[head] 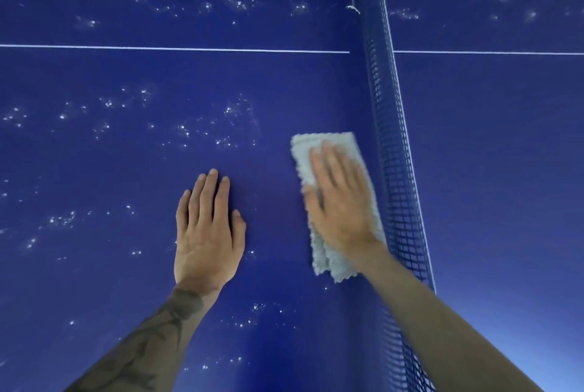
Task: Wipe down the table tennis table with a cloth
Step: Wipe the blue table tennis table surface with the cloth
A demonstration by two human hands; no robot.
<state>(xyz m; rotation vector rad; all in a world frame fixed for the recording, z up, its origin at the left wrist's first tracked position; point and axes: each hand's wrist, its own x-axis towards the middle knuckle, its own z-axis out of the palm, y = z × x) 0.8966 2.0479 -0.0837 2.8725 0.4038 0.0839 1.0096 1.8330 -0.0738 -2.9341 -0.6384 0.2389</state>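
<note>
The blue table tennis table (120, 164) fills the view, speckled with many small white droplets or specks. A folded pale blue-white cloth (319, 148) lies flat on it just left of the net. My right hand (339, 199) presses on the cloth with straight fingers, covering its middle. My left hand (207, 230) rests flat on the bare table surface, left of the cloth and apart from it, fingers straight and together.
The blue mesh net (395, 170) with a white top band runs from top centre down to the lower right, right beside the cloth. A white centre line (158, 48) crosses the table. A small white scrap (352, 8) sits near the net at the top.
</note>
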